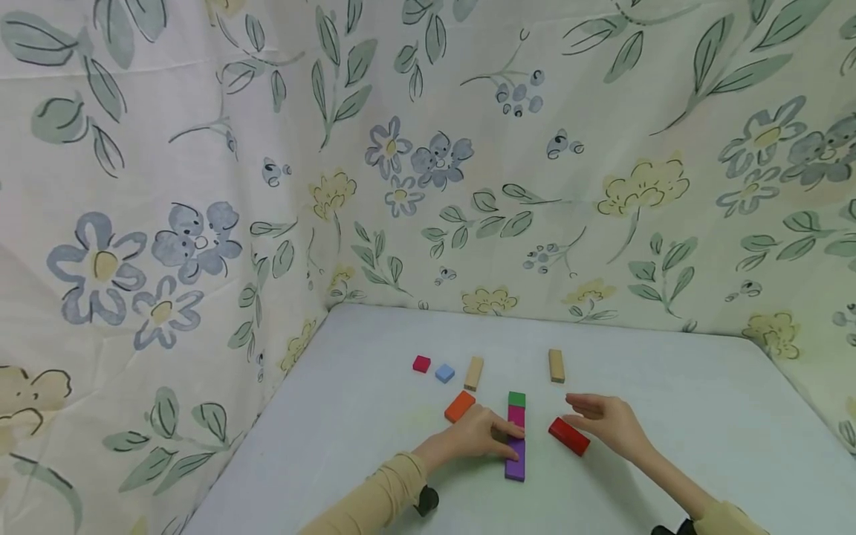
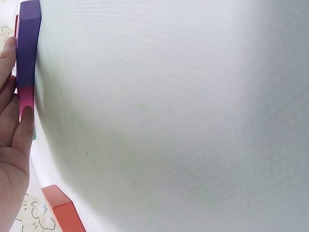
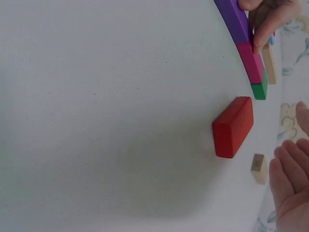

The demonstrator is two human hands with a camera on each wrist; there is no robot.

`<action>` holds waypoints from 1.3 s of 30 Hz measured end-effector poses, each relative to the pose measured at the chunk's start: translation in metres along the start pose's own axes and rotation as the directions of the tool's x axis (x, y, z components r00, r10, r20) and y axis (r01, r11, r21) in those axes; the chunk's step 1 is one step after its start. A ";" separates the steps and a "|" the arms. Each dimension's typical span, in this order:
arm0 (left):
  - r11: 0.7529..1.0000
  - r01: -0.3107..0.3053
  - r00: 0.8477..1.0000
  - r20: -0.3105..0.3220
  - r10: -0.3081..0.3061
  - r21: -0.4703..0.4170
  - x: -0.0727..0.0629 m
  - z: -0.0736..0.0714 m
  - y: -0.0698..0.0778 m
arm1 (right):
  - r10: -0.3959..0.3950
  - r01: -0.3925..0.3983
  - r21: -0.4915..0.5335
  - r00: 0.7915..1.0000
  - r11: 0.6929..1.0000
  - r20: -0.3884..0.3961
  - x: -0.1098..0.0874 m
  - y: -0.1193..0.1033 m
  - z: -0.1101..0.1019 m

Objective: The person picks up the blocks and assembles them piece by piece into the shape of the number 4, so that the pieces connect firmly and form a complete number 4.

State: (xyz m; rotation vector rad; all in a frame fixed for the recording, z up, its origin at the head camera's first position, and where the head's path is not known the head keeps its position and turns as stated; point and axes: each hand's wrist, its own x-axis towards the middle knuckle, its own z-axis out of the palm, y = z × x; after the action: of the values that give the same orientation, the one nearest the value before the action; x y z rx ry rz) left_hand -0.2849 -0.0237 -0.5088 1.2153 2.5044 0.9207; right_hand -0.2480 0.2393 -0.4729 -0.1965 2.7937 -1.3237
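A purple block [image 1: 515,469], a pink block [image 1: 516,414] and a green block [image 1: 517,399] lie end to end in a straight row on the white table. My left hand [image 1: 468,433] reaches over this row from the left. Its bent thumb and index finger hold the purple block near where it meets the pink one, and part of that joint is hidden. To the right of the row a red block [image 3: 232,128] lies at a slant. My right hand [image 1: 611,425] hovers beside it, fingers straight and holding nothing; in the right wrist view its palm shows.
An orange block [image 1: 459,406] lies left of the row. Farther back are a small red block [image 1: 421,364], a light blue block [image 1: 444,373] and two plain wooden blocks, one left [image 1: 473,373] and one right [image 1: 556,365]. Floral cloth [image 1: 495,245] hangs behind the white table [image 1: 702,416].
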 end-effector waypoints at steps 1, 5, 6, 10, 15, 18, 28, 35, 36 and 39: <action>1.000 -0.001 1.000 -0.003 0.001 -0.005 0.000 0.000 0.000 | 0.005 -0.005 -0.003 1.000 1.000 -0.002 -0.001 0.001 0.000; 1.000 -0.013 1.000 -0.009 0.013 0.000 0.000 0.000 0.000 | 0.015 -0.015 -0.011 1.000 1.000 -0.012 -0.006 0.005 -0.002; 1.000 -0.016 1.000 -0.009 0.016 -0.001 0.001 0.000 0.000 | 0.017 -0.017 -0.015 1.000 1.000 -0.014 -0.008 0.006 -0.002; 1.000 -0.019 1.000 -0.010 0.019 0.008 0.000 0.000 0.000 | 0.041 -0.042 -0.021 0.999 0.999 -0.024 -0.013 0.011 -0.001; 0.999 -0.014 1.000 -0.018 0.015 0.036 -0.001 0.000 -0.001 | 0.072 -0.072 -0.017 0.997 0.997 -0.023 -0.018 0.014 0.002; 0.999 -0.014 1.000 -0.016 0.015 0.033 -0.001 0.001 -0.002 | 0.072 -0.072 -0.012 0.997 0.997 -0.026 -0.020 0.016 0.005; 1.000 -0.001 1.000 -0.005 0.001 0.011 0.000 0.002 -0.002 | 0.115 -0.117 -0.052 0.993 0.992 -0.040 -0.024 0.028 0.016; 1.000 0.016 1.000 -0.013 -0.016 0.016 0.000 0.001 0.000 | 0.139 -0.143 -0.048 0.987 0.989 -0.078 -0.030 0.033 0.025; 1.000 0.019 1.000 -0.013 -0.019 0.017 0.000 0.001 0.000 | 0.132 -0.137 -0.052 0.987 0.989 -0.088 -0.031 0.034 0.026; 1.000 0.027 1.000 -0.008 -0.027 0.009 0.001 0.002 -0.002 | 0.108 -0.118 -0.081 0.987 0.990 -0.120 -0.034 0.036 0.029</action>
State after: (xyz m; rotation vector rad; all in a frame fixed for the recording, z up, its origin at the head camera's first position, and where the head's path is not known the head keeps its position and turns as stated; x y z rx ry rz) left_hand -0.2852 -0.0229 -0.5115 1.1798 2.5275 0.9106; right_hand -0.2151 0.2437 -0.5199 0.0368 2.9107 -1.2266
